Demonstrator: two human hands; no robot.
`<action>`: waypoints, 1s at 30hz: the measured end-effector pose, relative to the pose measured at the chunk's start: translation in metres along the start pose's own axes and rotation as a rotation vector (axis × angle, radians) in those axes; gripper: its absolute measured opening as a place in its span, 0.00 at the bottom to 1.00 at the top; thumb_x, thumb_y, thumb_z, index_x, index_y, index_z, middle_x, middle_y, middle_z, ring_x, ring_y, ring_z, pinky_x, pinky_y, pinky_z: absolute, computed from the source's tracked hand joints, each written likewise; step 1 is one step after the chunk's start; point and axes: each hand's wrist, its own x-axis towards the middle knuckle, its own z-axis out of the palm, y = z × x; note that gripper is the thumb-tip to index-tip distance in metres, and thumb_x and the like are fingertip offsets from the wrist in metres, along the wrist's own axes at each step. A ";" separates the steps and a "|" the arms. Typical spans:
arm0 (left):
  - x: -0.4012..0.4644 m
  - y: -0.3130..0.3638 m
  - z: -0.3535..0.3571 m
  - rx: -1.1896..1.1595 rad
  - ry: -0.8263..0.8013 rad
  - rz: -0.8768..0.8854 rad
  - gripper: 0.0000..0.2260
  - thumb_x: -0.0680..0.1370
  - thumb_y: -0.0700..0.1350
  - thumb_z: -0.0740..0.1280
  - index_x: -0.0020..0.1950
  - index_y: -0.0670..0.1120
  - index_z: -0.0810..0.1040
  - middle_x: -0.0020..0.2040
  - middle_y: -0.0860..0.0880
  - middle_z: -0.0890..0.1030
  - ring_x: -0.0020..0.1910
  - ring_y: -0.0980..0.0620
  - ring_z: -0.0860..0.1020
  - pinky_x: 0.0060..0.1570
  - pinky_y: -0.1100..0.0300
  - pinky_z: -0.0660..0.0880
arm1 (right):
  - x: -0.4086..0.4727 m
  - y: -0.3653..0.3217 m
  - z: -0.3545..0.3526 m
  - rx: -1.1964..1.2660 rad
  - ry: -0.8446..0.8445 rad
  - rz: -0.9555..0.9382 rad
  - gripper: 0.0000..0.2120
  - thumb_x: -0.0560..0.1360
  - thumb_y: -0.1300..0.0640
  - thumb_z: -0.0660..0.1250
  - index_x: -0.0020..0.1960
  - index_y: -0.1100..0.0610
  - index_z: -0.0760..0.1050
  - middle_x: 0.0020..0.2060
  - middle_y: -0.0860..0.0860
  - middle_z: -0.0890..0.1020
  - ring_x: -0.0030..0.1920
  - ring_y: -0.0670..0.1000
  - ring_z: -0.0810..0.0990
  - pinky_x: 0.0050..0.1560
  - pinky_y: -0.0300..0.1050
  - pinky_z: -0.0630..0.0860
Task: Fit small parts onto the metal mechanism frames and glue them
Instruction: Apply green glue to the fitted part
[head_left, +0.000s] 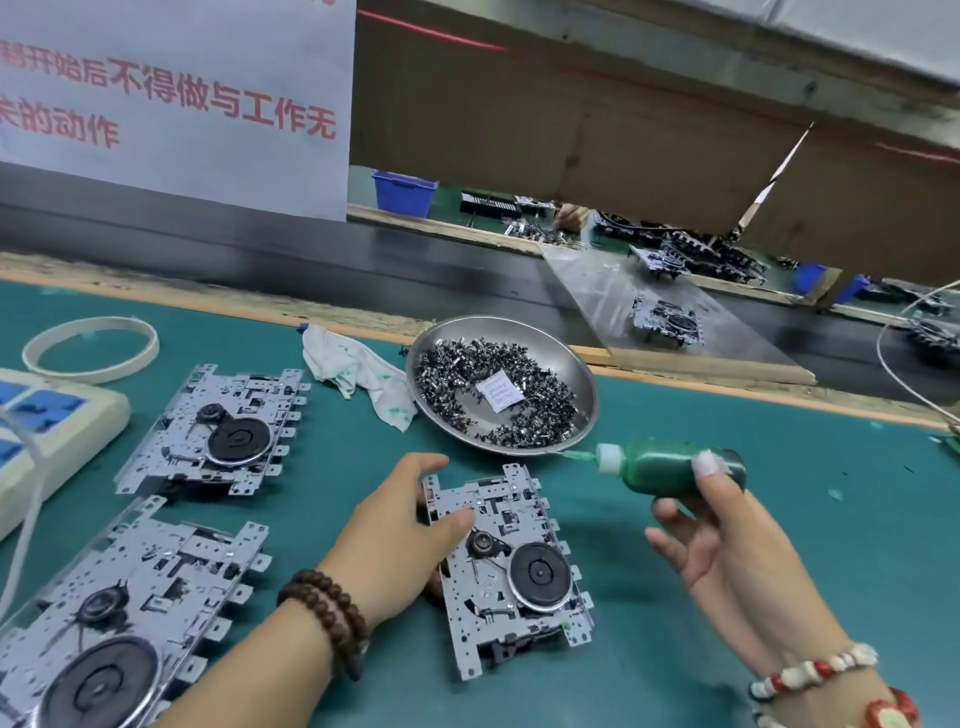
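Left hand (402, 525), fingers curled on frame (511, 571) near front edge of green tabletop (779, 571): hold it firm. Right hand (727, 540) pinches green glue bottle (670, 467), other fingers loose; bring nozzle down, squeeze lightly.

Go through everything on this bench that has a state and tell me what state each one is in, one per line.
Left hand: gripping the near frame's left edge.
Right hand: holding the glue bottle.
Glue bottle: tipped sideways, nozzle pointing left, clear of the frame.
Near frame: flat on the mat, held.
Two left frames: lying flat, untouched.
Metal dish: holding loose small parts and a paper slip.
Cloth: crumpled, green-stained.
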 end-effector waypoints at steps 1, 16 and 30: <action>0.000 -0.002 0.000 -0.055 -0.015 0.004 0.20 0.75 0.49 0.67 0.64 0.58 0.66 0.57 0.51 0.70 0.57 0.52 0.75 0.62 0.53 0.70 | 0.004 -0.002 0.000 -0.001 -0.002 0.019 0.15 0.66 0.51 0.63 0.50 0.56 0.75 0.36 0.48 0.84 0.27 0.42 0.78 0.26 0.35 0.76; 0.001 -0.004 0.005 -0.433 -0.077 -0.052 0.12 0.76 0.41 0.66 0.54 0.58 0.74 0.59 0.46 0.78 0.54 0.50 0.79 0.45 0.57 0.76 | 0.006 0.010 -0.002 -0.261 0.052 -0.187 0.09 0.61 0.54 0.68 0.41 0.55 0.76 0.33 0.45 0.82 0.28 0.42 0.77 0.26 0.35 0.75; 0.002 0.002 0.010 -0.612 -0.089 -0.171 0.11 0.75 0.37 0.64 0.55 0.48 0.76 0.46 0.41 0.83 0.30 0.50 0.79 0.18 0.64 0.71 | 0.001 0.013 0.005 -0.450 0.082 -0.331 0.24 0.55 0.31 0.74 0.42 0.46 0.81 0.36 0.48 0.84 0.32 0.46 0.80 0.31 0.35 0.76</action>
